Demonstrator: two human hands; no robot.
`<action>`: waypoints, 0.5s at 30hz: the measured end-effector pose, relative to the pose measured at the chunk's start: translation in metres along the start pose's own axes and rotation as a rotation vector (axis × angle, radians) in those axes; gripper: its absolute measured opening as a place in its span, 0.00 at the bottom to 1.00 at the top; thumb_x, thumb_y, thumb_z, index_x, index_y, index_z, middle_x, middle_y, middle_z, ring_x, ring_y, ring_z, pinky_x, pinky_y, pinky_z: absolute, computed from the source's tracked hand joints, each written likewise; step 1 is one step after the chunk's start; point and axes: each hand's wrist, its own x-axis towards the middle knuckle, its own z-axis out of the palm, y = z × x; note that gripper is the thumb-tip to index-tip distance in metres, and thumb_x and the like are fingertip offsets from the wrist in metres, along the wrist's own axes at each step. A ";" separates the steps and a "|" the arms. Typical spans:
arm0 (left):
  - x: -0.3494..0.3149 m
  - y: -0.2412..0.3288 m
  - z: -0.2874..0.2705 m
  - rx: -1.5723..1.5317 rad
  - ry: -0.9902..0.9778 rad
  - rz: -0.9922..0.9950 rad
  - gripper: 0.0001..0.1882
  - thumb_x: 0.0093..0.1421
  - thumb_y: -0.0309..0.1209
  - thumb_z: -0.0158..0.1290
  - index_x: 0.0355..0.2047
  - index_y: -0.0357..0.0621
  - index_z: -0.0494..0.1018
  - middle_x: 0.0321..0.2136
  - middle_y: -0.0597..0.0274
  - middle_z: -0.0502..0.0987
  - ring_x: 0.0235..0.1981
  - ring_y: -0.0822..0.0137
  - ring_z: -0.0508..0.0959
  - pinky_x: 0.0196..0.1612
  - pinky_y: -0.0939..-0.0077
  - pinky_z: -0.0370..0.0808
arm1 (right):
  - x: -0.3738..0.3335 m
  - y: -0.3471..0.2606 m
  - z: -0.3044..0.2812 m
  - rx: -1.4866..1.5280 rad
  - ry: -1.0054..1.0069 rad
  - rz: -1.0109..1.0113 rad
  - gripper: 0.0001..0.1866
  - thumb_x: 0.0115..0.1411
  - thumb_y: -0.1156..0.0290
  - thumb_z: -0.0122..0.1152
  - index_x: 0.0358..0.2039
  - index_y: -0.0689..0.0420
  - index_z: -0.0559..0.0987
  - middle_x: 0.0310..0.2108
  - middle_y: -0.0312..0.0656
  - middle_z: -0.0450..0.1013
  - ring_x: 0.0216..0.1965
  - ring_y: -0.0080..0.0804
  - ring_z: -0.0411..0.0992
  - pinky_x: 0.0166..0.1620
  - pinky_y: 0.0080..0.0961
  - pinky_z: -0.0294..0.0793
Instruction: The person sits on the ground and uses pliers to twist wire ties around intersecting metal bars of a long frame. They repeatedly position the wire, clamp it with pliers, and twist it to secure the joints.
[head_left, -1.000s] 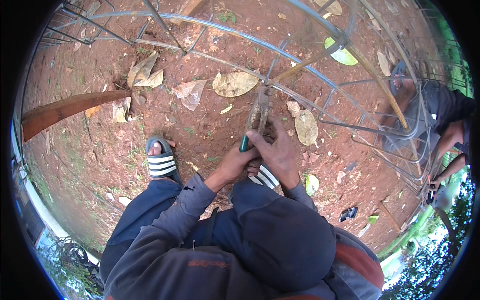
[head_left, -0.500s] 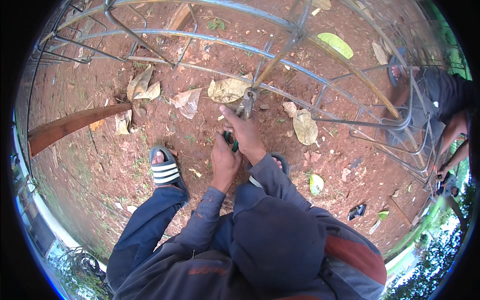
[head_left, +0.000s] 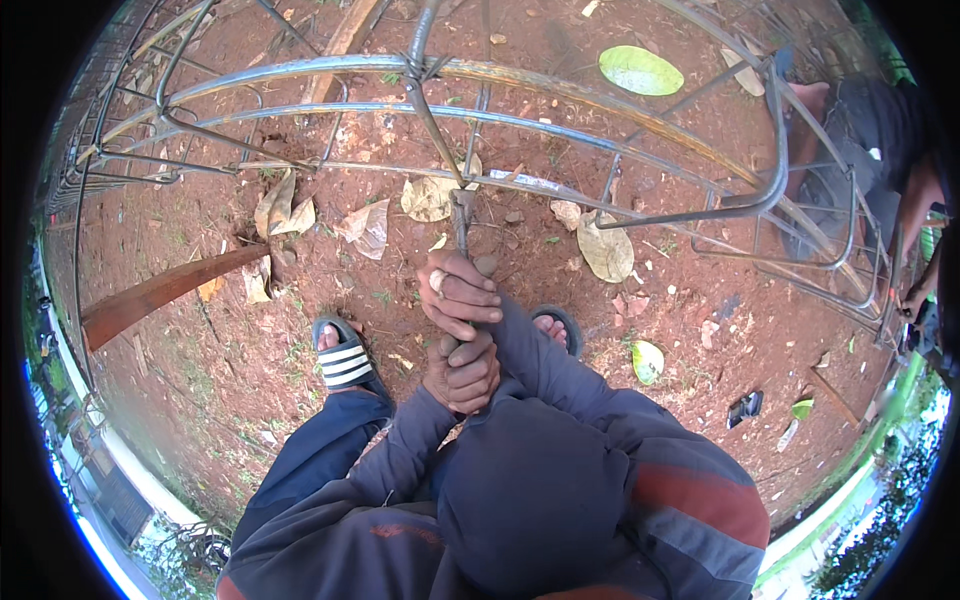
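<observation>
Under my body, both hands close one behind the other around a pair of pincers (head_left: 461, 215). My right hand (head_left: 460, 296) is wrapped round it nearer the jaws. My left hand (head_left: 463, 374) is closed round the handle end, just below the right one. The handles are mostly hidden by my fingers. The jaws touch the lowest near bar of a steel rebar cage (head_left: 540, 75), where a crossing bar (head_left: 432, 122) meets it. Whether a wire is gripped in the jaws I cannot make out.
A brown wooden plank (head_left: 175, 295) leans at the left. Dry leaves (head_left: 606, 247) and a green leaf (head_left: 641, 71) lie on the red soil. A small dark object (head_left: 744, 409) lies right. Another person (head_left: 850, 150) is beyond the cage at right.
The pincers and my hands have shifted left and toward me. My right hand, earlier with its thumb stretched along the tool, now wraps round it. The view has shifted slightly.
</observation>
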 end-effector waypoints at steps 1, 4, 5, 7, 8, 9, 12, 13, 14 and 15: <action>-0.002 -0.010 0.002 -0.108 -0.012 0.012 0.21 0.66 0.45 0.61 0.29 0.46 0.64 0.17 0.65 0.71 0.16 0.70 0.73 0.18 0.74 0.70 | -0.009 -0.001 0.005 -0.088 0.093 -0.011 0.15 0.69 0.56 0.63 0.33 0.54 0.77 0.24 0.32 0.75 0.32 0.31 0.79 0.52 0.45 0.81; 0.000 0.012 0.061 0.898 0.952 -0.053 0.14 0.67 0.37 0.60 0.32 0.44 0.69 0.15 0.63 0.69 0.15 0.64 0.71 0.18 0.70 0.67 | -0.020 -0.001 0.039 -0.536 0.665 -0.131 0.29 0.63 0.54 0.70 0.56 0.57 0.73 0.45 0.41 0.77 0.50 0.35 0.78 0.65 0.47 0.70; 0.000 0.022 0.071 1.324 1.254 -0.049 0.12 0.67 0.35 0.60 0.33 0.43 0.69 0.15 0.60 0.71 0.14 0.60 0.72 0.18 0.68 0.68 | -0.023 -0.002 0.043 -0.722 0.853 -0.181 0.32 0.62 0.53 0.71 0.59 0.58 0.72 0.48 0.42 0.77 0.52 0.36 0.77 0.66 0.46 0.69; -0.022 0.044 0.056 2.631 1.409 0.127 0.11 0.63 0.31 0.60 0.39 0.40 0.71 0.23 0.43 0.78 0.21 0.43 0.80 0.25 0.54 0.75 | -0.006 0.014 0.054 -0.905 1.197 -0.154 0.33 0.60 0.61 0.74 0.62 0.57 0.70 0.48 0.39 0.73 0.53 0.28 0.73 0.65 0.39 0.68; -0.016 0.043 0.056 2.560 1.652 0.015 0.16 0.61 0.31 0.60 0.46 0.37 0.72 0.31 0.33 0.79 0.32 0.35 0.81 0.32 0.46 0.76 | 0.025 0.030 0.061 -1.054 1.336 -0.147 0.32 0.60 0.62 0.75 0.61 0.58 0.71 0.46 0.38 0.74 0.51 0.27 0.73 0.62 0.36 0.70; -0.017 0.036 0.047 2.544 1.668 0.120 0.18 0.60 0.32 0.61 0.47 0.37 0.72 0.32 0.33 0.79 0.33 0.35 0.81 0.33 0.46 0.76 | 0.045 0.041 0.059 -1.211 1.465 -0.137 0.31 0.60 0.63 0.75 0.59 0.59 0.72 0.44 0.37 0.74 0.48 0.25 0.74 0.58 0.34 0.73; -0.008 0.023 0.026 2.429 1.788 0.274 0.25 0.59 0.36 0.64 0.53 0.38 0.72 0.36 0.39 0.81 0.35 0.38 0.83 0.36 0.47 0.77 | 0.046 0.040 0.034 -1.145 1.639 -0.263 0.15 0.66 0.62 0.69 0.43 0.59 0.78 0.31 0.32 0.73 0.31 0.20 0.70 0.38 0.29 0.74; -0.010 0.023 0.037 2.414 1.605 0.185 0.25 0.59 0.37 0.64 0.52 0.36 0.72 0.33 0.43 0.81 0.32 0.43 0.82 0.35 0.50 0.77 | 0.041 0.031 0.031 -1.076 1.680 -0.250 0.13 0.67 0.61 0.68 0.40 0.58 0.79 0.28 0.31 0.72 0.27 0.19 0.69 0.34 0.30 0.74; -0.014 0.027 0.050 2.394 1.418 0.107 0.26 0.59 0.38 0.64 0.52 0.34 0.72 0.29 0.48 0.81 0.29 0.49 0.82 0.34 0.54 0.76 | 0.010 0.011 0.028 -0.833 1.406 -0.163 0.17 0.68 0.54 0.66 0.37 0.57 0.80 0.23 0.31 0.70 0.23 0.20 0.69 0.32 0.29 0.77; -0.015 0.027 0.063 2.355 1.260 0.044 0.26 0.60 0.39 0.64 0.51 0.32 0.72 0.26 0.53 0.81 0.26 0.54 0.81 0.32 0.57 0.75 | 0.005 0.000 0.022 -0.580 0.962 -0.088 0.19 0.67 0.51 0.65 0.37 0.56 0.81 0.22 0.30 0.69 0.23 0.20 0.70 0.34 0.30 0.79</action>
